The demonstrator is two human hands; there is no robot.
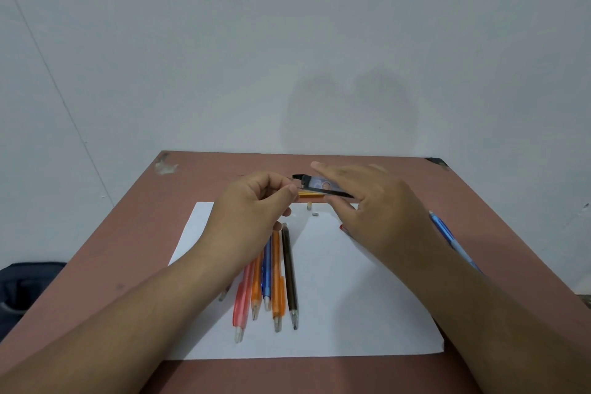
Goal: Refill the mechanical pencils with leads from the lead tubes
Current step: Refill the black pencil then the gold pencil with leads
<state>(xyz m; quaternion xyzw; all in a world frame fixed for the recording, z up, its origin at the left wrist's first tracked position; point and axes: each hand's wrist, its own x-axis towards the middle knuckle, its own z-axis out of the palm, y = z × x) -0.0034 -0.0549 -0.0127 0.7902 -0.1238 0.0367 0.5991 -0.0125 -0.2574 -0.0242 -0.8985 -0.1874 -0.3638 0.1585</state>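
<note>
My right hand holds a flat black lead tube above the table, its black cap flipped open at the left end. My left hand pinches at that open end with thumb and curled fingers; any lead between them is too thin to see. An orange pencil lies just behind the hands. Several mechanical pencils lie side by side on the white paper: pink, orange, blue, dark brown. Two small eraser caps lie on the paper.
A blue pencil lies on the brown table to the right, partly under my right forearm. Something red peeks from under my right hand. A dark bag sits on the floor at left. A wall stands behind the table.
</note>
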